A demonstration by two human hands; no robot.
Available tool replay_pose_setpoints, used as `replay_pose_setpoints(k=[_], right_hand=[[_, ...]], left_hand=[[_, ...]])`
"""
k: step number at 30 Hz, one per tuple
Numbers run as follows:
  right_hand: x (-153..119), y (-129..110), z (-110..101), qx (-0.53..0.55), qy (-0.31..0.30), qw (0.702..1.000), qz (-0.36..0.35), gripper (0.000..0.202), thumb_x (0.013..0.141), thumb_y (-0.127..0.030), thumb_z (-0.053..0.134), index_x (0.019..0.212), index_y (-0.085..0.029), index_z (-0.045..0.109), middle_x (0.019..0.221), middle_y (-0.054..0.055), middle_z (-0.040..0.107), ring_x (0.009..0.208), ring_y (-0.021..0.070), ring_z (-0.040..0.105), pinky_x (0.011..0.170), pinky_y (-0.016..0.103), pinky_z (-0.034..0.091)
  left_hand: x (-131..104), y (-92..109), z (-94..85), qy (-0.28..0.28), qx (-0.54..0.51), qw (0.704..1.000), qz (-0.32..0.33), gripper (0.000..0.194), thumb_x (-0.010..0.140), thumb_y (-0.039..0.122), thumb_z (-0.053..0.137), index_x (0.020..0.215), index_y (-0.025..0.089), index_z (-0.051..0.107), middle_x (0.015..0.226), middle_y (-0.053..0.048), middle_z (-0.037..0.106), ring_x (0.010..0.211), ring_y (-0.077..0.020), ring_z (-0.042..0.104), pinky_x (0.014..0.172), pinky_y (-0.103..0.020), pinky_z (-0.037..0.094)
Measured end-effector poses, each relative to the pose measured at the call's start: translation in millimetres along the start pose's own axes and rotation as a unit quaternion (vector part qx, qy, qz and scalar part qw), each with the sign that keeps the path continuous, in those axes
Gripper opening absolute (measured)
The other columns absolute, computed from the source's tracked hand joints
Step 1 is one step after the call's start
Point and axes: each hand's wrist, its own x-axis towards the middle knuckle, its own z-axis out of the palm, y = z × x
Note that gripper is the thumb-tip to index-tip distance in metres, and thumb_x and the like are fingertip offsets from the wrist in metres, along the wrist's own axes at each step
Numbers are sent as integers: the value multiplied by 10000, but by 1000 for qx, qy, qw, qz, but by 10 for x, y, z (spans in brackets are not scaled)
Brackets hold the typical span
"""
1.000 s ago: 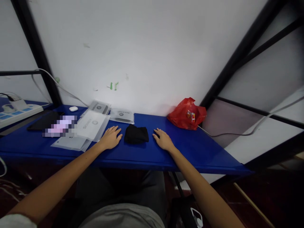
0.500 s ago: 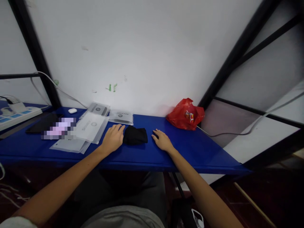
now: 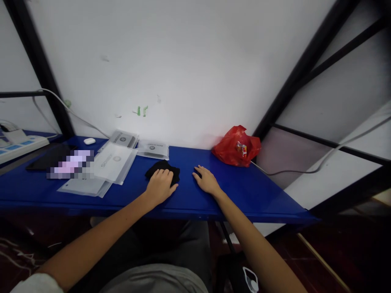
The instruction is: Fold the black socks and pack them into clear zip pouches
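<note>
A small folded black cloth [image 3: 159, 166] lies on the blue table, partly covered by my left hand [image 3: 159, 186]. The fingers of that hand curl down onto the cloth and hold it, while the thumb sticks out to the right at its near edge. To the right of the cloth, my right hand [image 3: 205, 180] rests palm down on the bare tabletop with its fingers apart, holding nothing. Left of my left hand are several frosted zip bags [image 3: 113, 162] with printed lettering, overlapping one another. Another printed bag [image 3: 152, 149] lies behind the cloth, close to the wall.
A red plastic bag [image 3: 236, 146] sits at the back right of the blue table [image 3: 244, 195]. On the left are a white earbud case [image 3: 89, 141], a dark flat device [image 3: 45, 158], a blurred-out phone-like item and a white power strip [image 3: 23, 147]. Black metal posts stand on both sides.
My left hand has moved from the cloth's left side onto its top. The cloth has shifted left and is more rumpled. My right hand stays in place.
</note>
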Motion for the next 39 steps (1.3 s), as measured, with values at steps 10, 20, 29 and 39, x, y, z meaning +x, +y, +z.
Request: replay_pose_setpoints(k=[10, 20, 29, 39], right_hand=[[0, -18, -15, -1, -3, 1000, 7, 464, 914, -352, 420, 1305, -116, 498, 1408, 142, 433, 1331, 255, 358, 1103, 411, 259], [7, 28, 4, 23, 18, 1000, 0, 415, 892, -328, 463, 1249, -135, 548, 1373, 145, 477, 1306, 253, 399, 1082, 419, 300], [-335, -571, -230, 124, 193, 965, -124, 223, 879, -281, 461, 893, -185, 662, 1130, 106, 648, 1069, 217, 575, 953, 400, 429], [-590, -916, -251, -52, -23, 982, -178, 296, 827, -287, 580, 1090, -161, 630, 1331, 119, 525, 1250, 276, 446, 1055, 465, 325]], left_hand=[[-88, -212, -177, -34, -85, 996, 1, 263, 807, 114, 497, 994, 177, 670, 1018, -65, 679, 981, -233, 559, 847, -348, 475], [148, -285, -592, 107, -224, 954, -166, 234, 832, 251, 520, 1005, 161, 650, 969, -72, 691, 912, -211, 630, 845, -323, 482], [-86, -656, -335, -75, -17, 983, -166, 407, 887, 414, 424, 1091, 112, 603, 1088, -157, 606, 1050, -305, 546, 877, -404, 437], [-72, -482, -366, -82, -4, 985, -149, 262, 879, 300, 429, 956, 156, 633, 932, -112, 663, 877, -255, 618, 706, -329, 454]])
